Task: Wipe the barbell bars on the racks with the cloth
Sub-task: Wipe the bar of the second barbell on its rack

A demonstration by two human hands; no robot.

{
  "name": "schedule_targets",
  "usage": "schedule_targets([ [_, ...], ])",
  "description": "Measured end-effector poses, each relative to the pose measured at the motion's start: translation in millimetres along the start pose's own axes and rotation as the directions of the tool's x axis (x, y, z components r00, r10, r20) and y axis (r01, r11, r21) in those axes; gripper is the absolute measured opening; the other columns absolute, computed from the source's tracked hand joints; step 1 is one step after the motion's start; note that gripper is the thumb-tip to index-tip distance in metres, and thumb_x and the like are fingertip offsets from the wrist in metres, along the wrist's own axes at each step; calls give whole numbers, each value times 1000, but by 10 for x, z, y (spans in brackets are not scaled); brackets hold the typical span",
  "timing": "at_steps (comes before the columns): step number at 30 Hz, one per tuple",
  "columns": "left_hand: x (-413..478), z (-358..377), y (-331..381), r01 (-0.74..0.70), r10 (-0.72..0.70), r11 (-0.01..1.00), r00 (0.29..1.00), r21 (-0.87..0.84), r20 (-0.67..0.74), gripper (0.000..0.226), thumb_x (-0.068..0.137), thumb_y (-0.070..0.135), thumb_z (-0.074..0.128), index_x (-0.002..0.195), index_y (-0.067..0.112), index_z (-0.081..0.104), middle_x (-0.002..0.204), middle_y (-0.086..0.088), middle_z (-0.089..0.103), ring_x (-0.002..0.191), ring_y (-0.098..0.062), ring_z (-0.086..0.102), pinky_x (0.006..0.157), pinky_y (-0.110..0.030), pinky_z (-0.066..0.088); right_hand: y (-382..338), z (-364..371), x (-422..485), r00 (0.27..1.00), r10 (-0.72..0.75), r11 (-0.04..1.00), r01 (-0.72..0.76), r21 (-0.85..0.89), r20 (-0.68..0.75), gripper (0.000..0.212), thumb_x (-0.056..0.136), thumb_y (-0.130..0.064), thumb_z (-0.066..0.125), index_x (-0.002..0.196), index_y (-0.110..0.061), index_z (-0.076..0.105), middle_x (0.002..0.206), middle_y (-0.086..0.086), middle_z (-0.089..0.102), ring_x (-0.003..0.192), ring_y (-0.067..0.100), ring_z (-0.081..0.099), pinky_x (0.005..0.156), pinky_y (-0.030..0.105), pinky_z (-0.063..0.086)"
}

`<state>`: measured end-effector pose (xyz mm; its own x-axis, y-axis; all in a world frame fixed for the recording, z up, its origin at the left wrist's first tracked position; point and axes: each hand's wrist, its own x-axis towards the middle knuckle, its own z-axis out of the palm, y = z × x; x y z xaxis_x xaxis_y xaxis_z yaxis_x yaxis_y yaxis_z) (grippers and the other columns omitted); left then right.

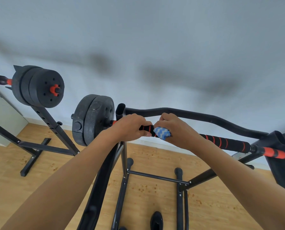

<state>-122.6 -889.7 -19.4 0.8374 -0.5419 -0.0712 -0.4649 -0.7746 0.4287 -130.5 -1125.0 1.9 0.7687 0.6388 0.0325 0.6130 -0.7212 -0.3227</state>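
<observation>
Near black foam-gripped barbell bar with red rings lies on its black steel rack. Left hand clamps the bar; right hand presses blue-and-white patterned cloth around it just beside. Wiping looks early: bar's right stretch and second loaded barbell, far left, likely remain.

Soft woven cloth, matt foam-wrapped bar, rough matt plates, wood-grain floor

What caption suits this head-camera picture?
Right hand presses a blue-and-white cloth onto the racked barbell bar; left hand grips it.
</observation>
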Motion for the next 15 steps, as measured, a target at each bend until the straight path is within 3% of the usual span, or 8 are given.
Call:
schedule_targets([
  [2, 17, -34, 2, 16, -15, 998, 999, -55, 29, 27, 98, 48, 67, 118, 31, 72, 87, 9, 69, 78, -12, 63, 76, -44, 57, -1, 4, -58, 1000, -15, 1000, 15, -24, 0, 30, 88, -21, 76, 117, -23, 69, 110, -3, 55, 99, 14, 47, 77, 25, 47],
  [5, 6, -39, 32, 49, -46, 997, 998, -59, 41, 28, 100, 46, 64, 121, 28, 70, 94, 8, 69, 84, -12, 64, 82, -45, 58, 21, 0, -51, 999, 12, 1000, -12, 3, -36, 33, 88, -18, 76, 120, -22, 68, 110, -4, 56, 98, 14, 50, 77, 23, 47],
  [7, -34, 1, 71, 54, -52, 997, 998, -48, 36, 30, 102, 44, 61, 126, 28, 65, 105, 8, 67, 94, -12, 63, 89, -43, 58, 13, -16, 23, 996, 79, 995, -77, 64, -36, 19, 90, -17, 62, 107, -19, 70, 101, -5, 62, 92, 15, 54, 79, 30, 51],
  [9, -92, 75, 92, 37, -37, 999, 999, -9, -14, 31, 104, 45, 57, 131, 29, 61, 111, 8, 66, 100, -13, 62, 92, -41, 57, 3, -11, 93, 995, 87, 995, -85, 59, -41, 24, 85, -26, 47, 94, -20, 69, 92, -8, 65, 90, 16, 53, 80, 40, 51],
  [12, -135, 142, 70, 48, -47, 999, 997, 20, -61, 32, 105, 46, 53, 133, 31, 58, 112, 8, 66, 101, -14, 63, 92, -42, 58, -36, 34, 49, 993, 96, 994, -94, 48, -62, 19, 87, -18, 61, 104, -21, 69, 92, -5, 57, 86, 16, 51, 74, 34, 50],
  [15, -118, 117, 83, 60, -60, 998, 998, -15, -25, 26, 104, 44, 56, 127, 31, 61, 105, 9, 65, 96, -13, 62, 90, -42, 58, -42, 64, -95, 997, 10, 1000, -9, 13, -78, 23, 88, -18, 71, 111, -21, 70, 93, -5, 52, 84, 15, 47, 68, 28, 46],
])
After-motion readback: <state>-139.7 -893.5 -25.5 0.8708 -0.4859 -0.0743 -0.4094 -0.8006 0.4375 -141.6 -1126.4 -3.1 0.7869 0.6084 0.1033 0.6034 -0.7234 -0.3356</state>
